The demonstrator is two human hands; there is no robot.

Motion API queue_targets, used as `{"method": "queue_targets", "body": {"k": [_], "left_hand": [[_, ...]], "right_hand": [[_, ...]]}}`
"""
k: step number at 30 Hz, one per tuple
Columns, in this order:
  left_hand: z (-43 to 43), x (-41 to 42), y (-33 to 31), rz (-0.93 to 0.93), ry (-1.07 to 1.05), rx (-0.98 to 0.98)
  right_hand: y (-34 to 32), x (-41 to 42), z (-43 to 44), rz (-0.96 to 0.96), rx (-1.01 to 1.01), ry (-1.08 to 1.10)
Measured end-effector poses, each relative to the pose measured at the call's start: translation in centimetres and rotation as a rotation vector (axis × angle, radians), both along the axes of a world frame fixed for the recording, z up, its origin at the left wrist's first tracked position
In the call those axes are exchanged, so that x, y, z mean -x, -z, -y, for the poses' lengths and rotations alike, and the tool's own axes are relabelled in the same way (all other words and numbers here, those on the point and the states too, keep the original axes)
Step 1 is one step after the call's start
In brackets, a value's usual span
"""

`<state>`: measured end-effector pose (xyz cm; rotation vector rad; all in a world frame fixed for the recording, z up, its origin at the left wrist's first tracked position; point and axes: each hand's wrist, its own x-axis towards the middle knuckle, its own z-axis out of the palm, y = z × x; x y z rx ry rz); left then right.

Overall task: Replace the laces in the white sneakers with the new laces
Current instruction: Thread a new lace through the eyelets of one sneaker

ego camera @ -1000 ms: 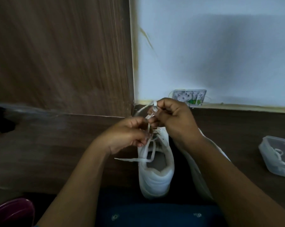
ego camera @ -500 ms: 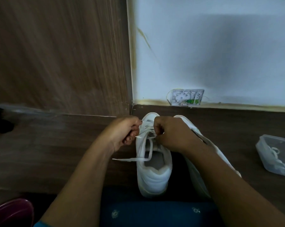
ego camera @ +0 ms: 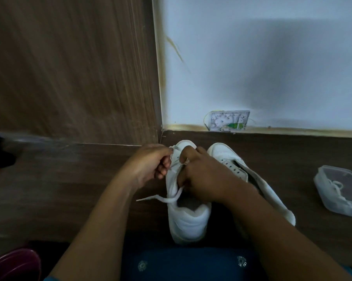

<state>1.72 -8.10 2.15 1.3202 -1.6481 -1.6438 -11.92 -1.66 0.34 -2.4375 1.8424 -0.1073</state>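
Two white sneakers stand side by side on the dark wooden table (ego camera: 69,189), heels toward me. The left sneaker (ego camera: 188,222) carries a white lace (ego camera: 161,198) whose loose end trails off to the left over its collar. My left hand (ego camera: 148,165) pinches the lace at the shoe's left eyelets near the toe. My right hand (ego camera: 203,177) lies curled over the tongue and grips the lace on the right side. The right sneaker (ego camera: 231,161) shows bare eyelets and is partly hidden under my right forearm.
A clear plastic box (ego camera: 341,191) with a white lace inside sits at the right. A small white wall plate (ego camera: 228,120) is fixed where the wall meets the table. A maroon object (ego camera: 13,264) shows at the bottom left corner. A wooden panel rises at the back left.
Both hands came down from a raised pull above the toe to the eyelets of the left sneaker, and the lace now lies low against the shoe.
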Motion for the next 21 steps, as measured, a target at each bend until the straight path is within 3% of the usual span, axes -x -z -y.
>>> {"method": "queue_targets", "body": {"k": [2,4,5,7,10,14,18,19,21], "left_hand": [[0.0,-0.3,0.1,0.113,0.009,0.06],[0.4,-0.5,0.3,0.295,-0.015,0.266],[0.4,-0.4,0.3,0.28,-0.049,0.368],[0.4,0.1,0.4,0.006,-0.026,0.428],[-0.8,1.2,0.0,-0.284,0.209,0.366],[-1.9,1.7,-0.3,-0.314,0.397,0.286],[-1.3,1.1,-0.5,-0.378,0.127,0.212],[-0.9,0.8,-0.4,-0.406,0.037,0.18],[-0.2,0.3,-0.5,-0.416,-0.103,0.146]], "right_hand": [[-1.2,0.9,-0.1,0.128,0.038,-0.043],[-2.4,1.5,-0.3,0.5,0.085,0.058],[-2.8,1.7,-0.4,0.743,0.105,0.112],[-3.2,1.9,-0.5,1.127,0.127,0.179],[-3.8,1.5,-0.4,1.468,0.108,0.23],[-4.3,1.9,-0.3,1.776,0.106,0.33],[-4.8,3.7,-0.5,2.128,-0.095,0.483],[-4.7,4.2,-0.5,2.137,-0.108,0.532],[-4.2,4.7,-0.5,1.906,-0.089,0.658]]}}
